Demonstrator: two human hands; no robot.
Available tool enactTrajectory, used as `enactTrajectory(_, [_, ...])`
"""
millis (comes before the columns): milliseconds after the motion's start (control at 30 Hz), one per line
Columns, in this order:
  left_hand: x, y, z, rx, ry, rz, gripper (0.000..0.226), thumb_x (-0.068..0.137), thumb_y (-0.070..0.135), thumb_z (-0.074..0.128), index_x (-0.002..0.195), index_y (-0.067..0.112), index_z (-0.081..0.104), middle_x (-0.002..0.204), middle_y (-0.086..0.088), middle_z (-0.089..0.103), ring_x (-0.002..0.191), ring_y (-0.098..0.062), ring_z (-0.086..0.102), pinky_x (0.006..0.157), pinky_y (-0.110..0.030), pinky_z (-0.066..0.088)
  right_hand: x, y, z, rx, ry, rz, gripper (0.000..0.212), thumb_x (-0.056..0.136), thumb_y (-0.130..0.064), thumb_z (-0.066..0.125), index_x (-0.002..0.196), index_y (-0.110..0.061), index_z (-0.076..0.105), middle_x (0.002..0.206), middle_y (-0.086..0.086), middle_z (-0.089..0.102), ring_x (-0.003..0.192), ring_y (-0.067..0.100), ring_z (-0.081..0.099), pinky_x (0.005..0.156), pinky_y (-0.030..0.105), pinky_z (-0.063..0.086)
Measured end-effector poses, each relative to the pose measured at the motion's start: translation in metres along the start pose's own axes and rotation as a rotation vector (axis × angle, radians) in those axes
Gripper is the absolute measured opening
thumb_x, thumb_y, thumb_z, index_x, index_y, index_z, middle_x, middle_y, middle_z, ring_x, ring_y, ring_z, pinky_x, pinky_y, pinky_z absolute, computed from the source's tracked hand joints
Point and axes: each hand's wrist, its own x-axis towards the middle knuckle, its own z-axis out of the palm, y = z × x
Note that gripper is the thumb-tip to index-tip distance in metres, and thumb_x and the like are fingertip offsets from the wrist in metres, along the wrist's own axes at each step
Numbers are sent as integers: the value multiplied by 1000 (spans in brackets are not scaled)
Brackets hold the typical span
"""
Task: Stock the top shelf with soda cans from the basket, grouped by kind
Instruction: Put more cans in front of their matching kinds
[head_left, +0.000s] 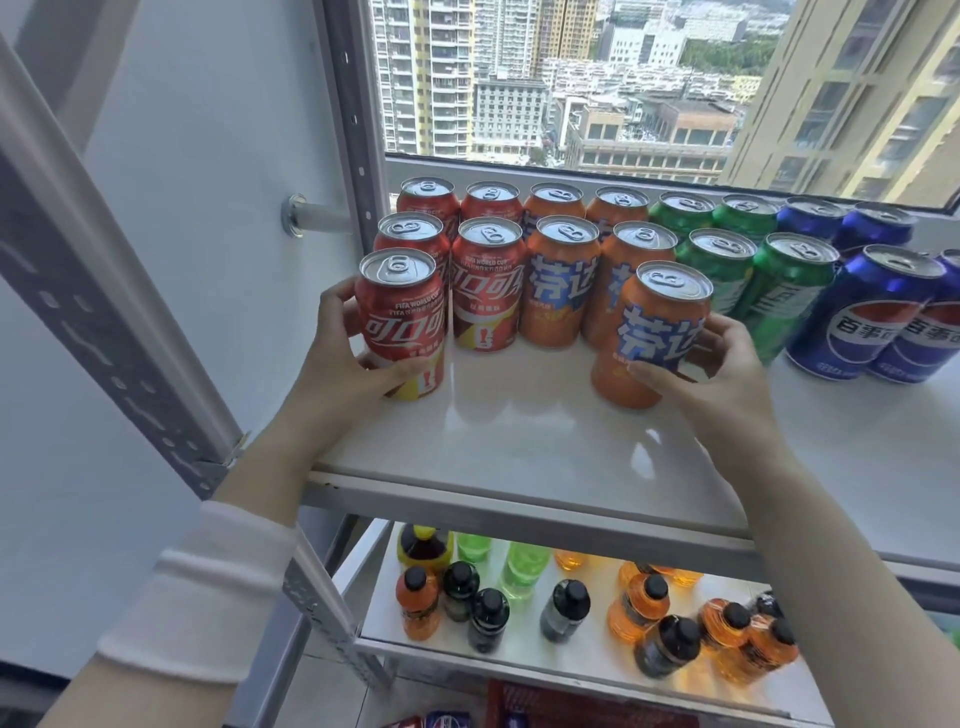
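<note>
On the white top shelf stand rows of cans grouped by kind: red cola cans at the left, then orange cans, green cans and blue cans at the right. My left hand grips a red cola can upright at the front of the red column. My right hand grips an orange can, tilted slightly, in front of the orange column. The basket is out of view.
A grey metal upright runs along the shelf's left side, with a white wall behind it. A window sits behind the cans. The lower shelf carries several bottles. Bare shelf surface lies in front of the can rows.
</note>
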Motion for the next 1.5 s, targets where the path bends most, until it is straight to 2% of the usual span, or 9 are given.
enactTrajectory(100, [0, -2, -3, -32, -33, -20, 76, 70, 7, 77, 125, 32, 31, 113, 21, 48, 105, 17, 47, 83, -17, 46, -2, -1, -1, 41, -22, 4, 67, 66, -9, 80, 123, -14, 44, 122, 5, 56, 103, 9, 56, 73, 8, 49])
enactTrajectory(400, [-10, 2, 11, 84, 136, -12, 85, 64, 17, 83, 132, 28, 33, 131, 6, 44, 118, -5, 45, 98, -34, 46, -6, -4, 6, -18, 16, 38, 71, 65, -13, 82, 126, -11, 45, 124, 2, 54, 106, 11, 53, 86, 25, 46])
enactTrajectory(667, [-6, 2, 4, 115, 73, -35, 85, 66, 15, 82, 135, 27, 32, 122, 10, 47, 114, -4, 45, 100, -38, 45, -5, -5, 5, -33, 2, 32, 66, 66, -13, 81, 123, -12, 47, 117, -2, 55, 101, 10, 54, 68, 6, 46])
enactTrajectory(833, [-2, 6, 0, 122, 32, -36, 83, 66, 12, 81, 135, 24, 35, 120, 10, 50, 114, -5, 47, 95, -32, 46, -5, -4, 8, -58, 29, 28, 71, 64, -18, 84, 123, -12, 46, 119, -1, 55, 104, 12, 54, 77, 18, 45])
enactTrajectory(967, [-4, 7, 1, 116, 37, -29, 83, 68, 11, 80, 136, 23, 34, 121, 11, 49, 114, -5, 46, 88, -24, 44, -7, -6, 12, -68, 54, 17, 72, 64, -17, 83, 124, -10, 44, 118, -2, 52, 103, 11, 52, 74, 13, 42])
enactTrajectory(1100, [-5, 5, 3, 110, 49, -15, 82, 70, 13, 79, 137, 24, 33, 128, 7, 48, 117, -6, 46, 93, -28, 44, -9, -6, 14, -67, 60, 24, 72, 65, -20, 83, 125, -12, 42, 121, -2, 49, 103, 10, 50, 69, 7, 40])
enactTrajectory(1300, [-8, 4, 7, 98, 41, -24, 84, 73, 11, 76, 141, 23, 28, 129, 8, 46, 117, -6, 46, 96, -28, 44, -13, -5, 16, -56, 55, 38, 74, 68, -22, 81, 128, -13, 39, 131, 4, 47, 108, 11, 48, 81, 20, 41])
enactTrajectory(1400, [-11, 0, 8, 117, 55, -50, 98, 72, 17, 78, 147, 26, 15, 143, 4, 37, 131, -11, 39, 108, -34, 35, -16, -6, 15, -73, 34, 39, 77, 68, -25, 81, 130, -13, 38, 133, 4, 45, 111, 11, 47, 85, 22, 41])
enactTrajectory(1500, [-26, 3, 16, 265, 165, -54, 102, 76, 28, 74, 149, 24, 3, 153, 0, 20, 141, -12, 18, 107, -23, 18, -24, -3, 7, -115, 43, 23, 82, 69, -31, 80, 136, -14, 35, 134, 3, 44, 118, 13, 45, 96, 26, 40])
